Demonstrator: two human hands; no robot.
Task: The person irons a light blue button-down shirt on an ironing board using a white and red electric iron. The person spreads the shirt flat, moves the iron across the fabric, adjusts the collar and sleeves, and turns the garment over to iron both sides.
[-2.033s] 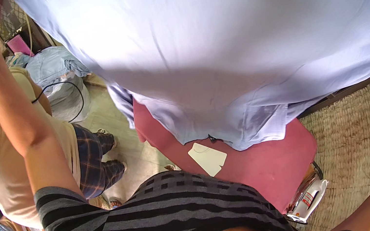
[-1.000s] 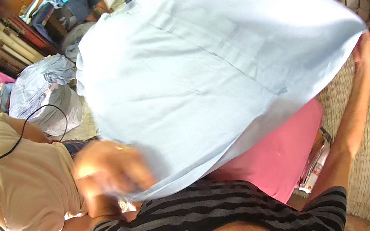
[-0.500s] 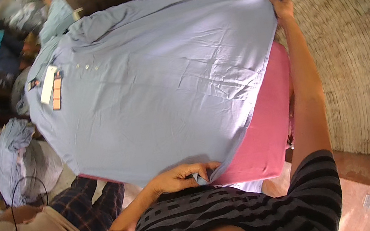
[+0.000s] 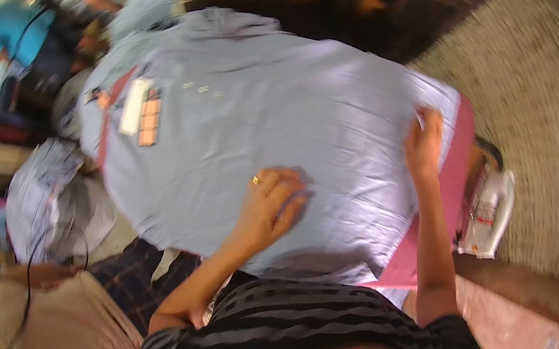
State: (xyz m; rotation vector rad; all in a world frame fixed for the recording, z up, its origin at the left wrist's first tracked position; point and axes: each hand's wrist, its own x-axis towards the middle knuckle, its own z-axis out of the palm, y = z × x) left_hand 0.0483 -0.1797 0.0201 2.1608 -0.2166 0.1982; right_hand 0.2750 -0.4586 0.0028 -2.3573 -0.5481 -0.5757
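A light blue-grey shirt (image 4: 228,138) lies spread over a pink-covered table (image 4: 413,255), its small buttons toward the far left. My left hand (image 4: 271,204) is over the shirt's near middle, fingers bent, apart and holding nothing. My right hand (image 4: 425,141) rests on the cloth near the right-hand hem; it is blurred, but its fingers look apart with no cloth gripped. A white strip (image 4: 135,109) and an orange tag (image 4: 149,119) lie side by side near the shirt's upper left end.
At the lower left is a person in a beige top (image 4: 56,348). Bundled blue-grey cloth (image 4: 42,186) is piled left of the table. Someone in bright blue (image 4: 18,30) is at the far left. A white object (image 4: 488,212) is beside the table's right edge, near a woven mat (image 4: 541,128).
Both hands have let go of the shirt's hem. The left moved up onto the cloth; the right came nearer. The far right corner of the shirt has dropped onto the table, and the view has shifted.
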